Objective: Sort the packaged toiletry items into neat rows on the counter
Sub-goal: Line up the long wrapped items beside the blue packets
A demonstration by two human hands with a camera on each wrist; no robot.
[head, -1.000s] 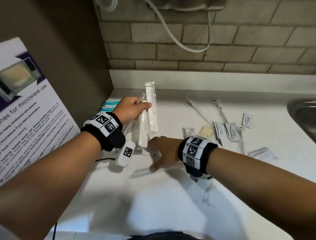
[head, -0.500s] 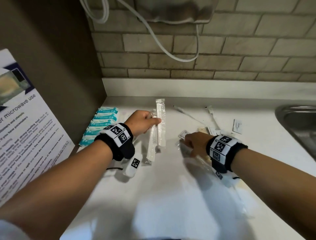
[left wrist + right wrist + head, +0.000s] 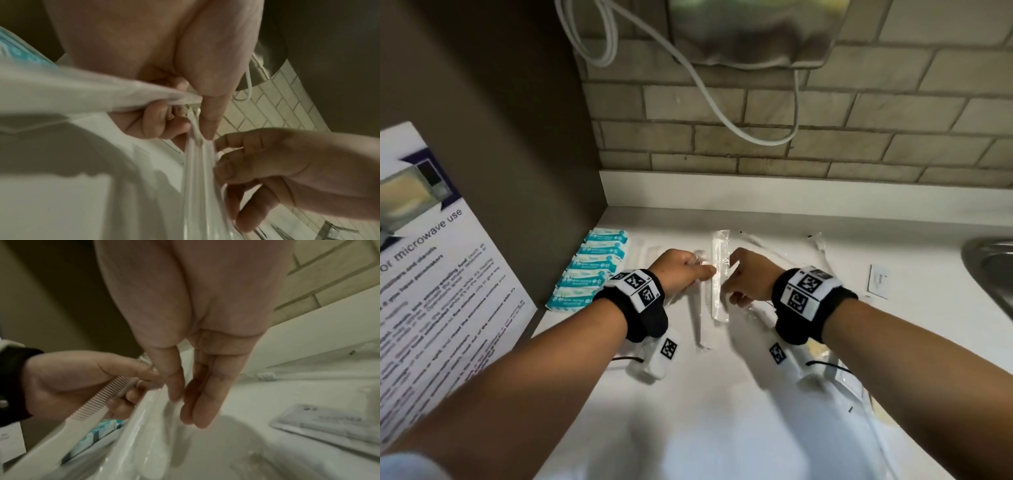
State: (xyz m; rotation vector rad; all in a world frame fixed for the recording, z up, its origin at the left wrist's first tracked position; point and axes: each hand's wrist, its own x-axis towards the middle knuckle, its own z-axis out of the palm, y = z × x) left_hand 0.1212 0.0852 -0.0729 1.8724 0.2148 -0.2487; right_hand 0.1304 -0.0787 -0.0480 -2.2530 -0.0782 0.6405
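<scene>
My left hand (image 3: 707,271) grips a bundle of white combs in clear wrappers (image 3: 720,301), held upright over the white counter (image 3: 722,411). My right hand (image 3: 730,274) meets it from the right and pinches the wrapper of the rightmost comb. In the left wrist view my left hand's thumb and fingers (image 3: 209,126) clamp the wrappers (image 3: 197,178), with my right hand (image 3: 221,154) beside them. In the right wrist view my right hand (image 3: 180,400) pinches the clear film (image 3: 148,426), and my left hand (image 3: 141,381) holds a toothed comb (image 3: 92,410).
Several teal packets (image 3: 592,270) lie in a row by the left wall. Wrapped toothbrushes (image 3: 763,245) and a small sachet (image 3: 878,282) lie further right, more wrappers under my right forearm. A steel sink (image 3: 989,270) is at far right, a poster (image 3: 431,291) at left.
My right hand left the loose packets at the right and came left to the combs my left hand holds. The head view tilted up toward the wall.
</scene>
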